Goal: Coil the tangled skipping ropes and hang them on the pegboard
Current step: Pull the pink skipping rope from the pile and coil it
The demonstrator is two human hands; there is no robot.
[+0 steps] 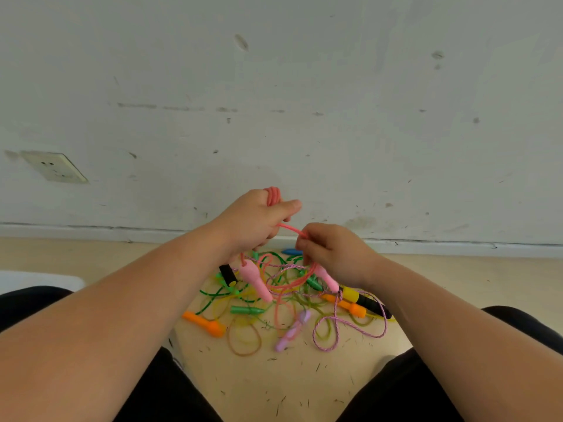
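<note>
My left hand (254,222) grips several coils of a pink skipping rope (273,194), whose loops stick out above the fist. A taut stretch of that rope runs to my right hand (330,251), which pinches it between thumb and fingers. Two pink handles (257,281) hang below the hands. Under them on the floor lies a tangled pile of ropes (286,300): green, yellow, orange and a pink-and-purple braided one (350,327). No pegboard is in view.
Orange handles (205,323), green handles (246,310), a lilac handle (292,330), a blue handle (292,252) and a black-and-yellow handle (362,300) lie in the pile. My dark-trousered legs (441,379) flank it. A white wall with a socket (54,166) stands close ahead.
</note>
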